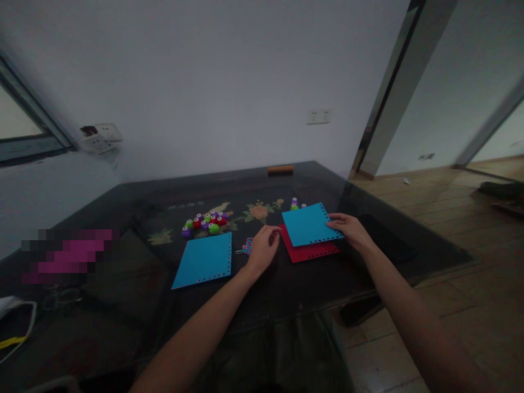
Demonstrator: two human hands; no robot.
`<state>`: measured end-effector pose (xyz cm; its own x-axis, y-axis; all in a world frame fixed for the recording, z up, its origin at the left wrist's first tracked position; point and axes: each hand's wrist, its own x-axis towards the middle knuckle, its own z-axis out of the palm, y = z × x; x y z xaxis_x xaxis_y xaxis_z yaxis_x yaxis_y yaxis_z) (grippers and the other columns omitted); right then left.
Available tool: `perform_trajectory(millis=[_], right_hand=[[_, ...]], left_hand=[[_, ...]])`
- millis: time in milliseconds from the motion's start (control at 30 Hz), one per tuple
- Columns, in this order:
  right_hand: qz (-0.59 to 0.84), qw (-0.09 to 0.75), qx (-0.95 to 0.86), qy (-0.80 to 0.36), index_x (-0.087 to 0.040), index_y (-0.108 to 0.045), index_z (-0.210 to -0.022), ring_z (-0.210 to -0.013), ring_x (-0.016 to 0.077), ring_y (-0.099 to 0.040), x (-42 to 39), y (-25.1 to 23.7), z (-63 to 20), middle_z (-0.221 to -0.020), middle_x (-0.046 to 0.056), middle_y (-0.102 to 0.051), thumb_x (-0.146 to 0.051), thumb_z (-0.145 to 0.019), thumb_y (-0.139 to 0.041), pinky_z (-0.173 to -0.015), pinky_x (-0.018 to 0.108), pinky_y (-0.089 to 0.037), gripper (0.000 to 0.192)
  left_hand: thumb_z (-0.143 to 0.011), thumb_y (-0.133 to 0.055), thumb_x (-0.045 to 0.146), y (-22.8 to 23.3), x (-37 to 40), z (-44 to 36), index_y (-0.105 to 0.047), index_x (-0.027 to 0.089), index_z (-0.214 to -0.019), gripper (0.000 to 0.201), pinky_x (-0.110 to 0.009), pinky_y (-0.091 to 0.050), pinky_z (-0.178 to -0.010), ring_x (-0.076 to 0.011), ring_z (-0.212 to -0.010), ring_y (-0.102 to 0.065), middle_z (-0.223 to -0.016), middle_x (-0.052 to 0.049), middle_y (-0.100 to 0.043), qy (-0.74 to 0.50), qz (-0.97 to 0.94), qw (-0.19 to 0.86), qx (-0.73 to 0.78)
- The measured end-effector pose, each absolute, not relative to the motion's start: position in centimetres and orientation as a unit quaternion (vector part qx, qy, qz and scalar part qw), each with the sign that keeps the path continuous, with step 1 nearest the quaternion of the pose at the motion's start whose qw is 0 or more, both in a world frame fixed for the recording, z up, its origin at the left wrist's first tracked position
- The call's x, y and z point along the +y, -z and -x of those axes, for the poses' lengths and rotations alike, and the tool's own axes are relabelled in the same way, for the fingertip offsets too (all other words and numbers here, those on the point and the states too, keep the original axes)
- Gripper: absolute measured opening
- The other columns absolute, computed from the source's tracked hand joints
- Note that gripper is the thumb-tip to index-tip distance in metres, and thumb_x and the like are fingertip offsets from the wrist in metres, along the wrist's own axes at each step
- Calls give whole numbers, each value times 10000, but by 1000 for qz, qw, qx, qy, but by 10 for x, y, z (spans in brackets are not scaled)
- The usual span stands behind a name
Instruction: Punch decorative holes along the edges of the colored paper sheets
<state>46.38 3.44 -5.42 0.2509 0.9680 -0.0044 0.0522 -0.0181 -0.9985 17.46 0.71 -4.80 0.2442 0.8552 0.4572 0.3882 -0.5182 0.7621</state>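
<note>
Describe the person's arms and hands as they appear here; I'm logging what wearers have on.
Both forearms are bare as far as the picture shows: no sleeves or gloves in view. The left hand and right hand show no watch, bracelet or ring that can be made out in the dim light.

Both bare forearms stretch forward, converging slightly. The left hand (264, 246) is loosely curled, knuckles up, fingers bent inward and down. The right hand (351, 229) lies flatter, palm down, fingers extended toward the left.
</note>
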Motion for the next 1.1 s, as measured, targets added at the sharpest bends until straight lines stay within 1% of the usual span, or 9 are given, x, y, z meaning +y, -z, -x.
perform_trajectory(millis=[67, 267, 500, 667, 800, 933, 1100], right_hand=[[587, 526, -456, -413, -145, -649, -904, -515, 128, -571, 35, 57, -464, -594, -3, -638, -235, -500, -800, -502, 244, -450, 440], [616, 472, -481, -408, -122, -642, -920, -508, 112, -548, 34, 56, -460, -583, -2, -618, -193, -561, -769, -491, 222, -420, 387], [618, 457, -489, -412, -114, -635, -936, -511, 111, -543, 31, 55, -460, -584, -6, -604, -151, -585, -750, -493, 218, -418, 371], [621, 448, -500, -406, -112, -637, -961, -519, 114, -546, 29, 55, -457, -605, -4, -608, -163, -600, -741, -494, 222, -414, 379], [624, 443, -501, -404, -116, -639, -956, -517, 113, -541, 27, 53, -455, -602, -5, -609, -175, -598, -744, -502, 226, -416, 378], [625, 441, -495, -412, -122, -633, -946, -518, 113, -541, 26, 49, -453, -591, -10, -603, -163, -599, -738, -494, 220, -410, 365], [623, 441, -496, -414, -125, -628, -943, -516, 111, -542, 25, 49, -453, -597, -9, -603, -160, -607, -732, -494, 219, -418, 353]], left_hand=[[-829, -460, 132, 51, 5, -173, -617, 175, -950, 202, -297, -485, -798, -170, -883, -583, -977, -71, -587, -424, -778, 224, 406], [-822, -487, 121, 55, 2, -175, -597, 181, -1013, 228, -345, -446, -923, -194, -1015, -559, -1050, -72, -596, -331, -835, 169, 406], [-846, -490, 162, 57, 1, -174, -582, 171, -1086, 257, -351, -443, -944, -199, -1051, -557, -1113, -88, -603, -284, -852, 137, 419], [-854, -489, 177, 56, -1, -176, -590, 160, -1111, 276, -354, -432, -965, -204, -1079, -546, -1139, -98, -606, -265, -860, 119, 421], [-860, -490, 196, 56, -1, -176, -598, 168, -1128, 290, -351, -426, -979, -203, -1098, -541, -1168, -94, -598, -257, -863, 110, 420], [-876, -475, 228, 56, -3, -176, -598, 175, -1159, 313, -345, -423, -992, -206, -1137, -530, -1241, -99, -565, -239, -866, 106, 427], [-889, -461, 268, 57, -4, -177, -590, 196, -1195, 340, -359, -411, -1008, -219, -1167, -517, -1286, -92, -546, -220, -870, 93, 432]])
